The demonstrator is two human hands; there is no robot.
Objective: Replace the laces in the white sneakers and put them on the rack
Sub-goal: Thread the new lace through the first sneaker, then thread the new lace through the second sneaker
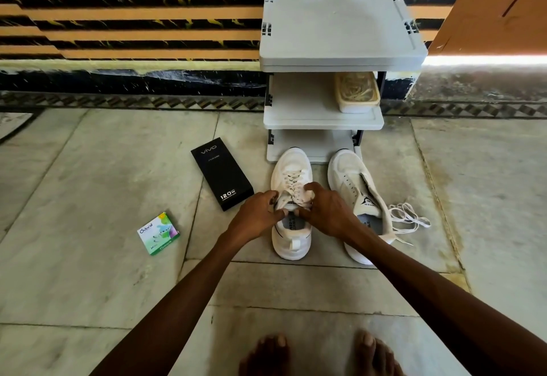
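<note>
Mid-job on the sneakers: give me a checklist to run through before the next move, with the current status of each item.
1. Laced white sneaker stands upright: ok.
2. Left hand and right hand pinch its cream lace near the top eyelets: ok.
3. Bow finished: cannot tell, the hands hide it.
4. Second white sneaker laced: not ok, eyelets empty; loose white lace lies beside it.
5. Free space on grey plastic rack: ok, middle shelf open beside the beige lidded tub.

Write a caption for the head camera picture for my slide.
Left hand and right hand pinch laces on one white sneaker; the other sneaker sits unlaced beside a loose lace, before the rack.
</note>
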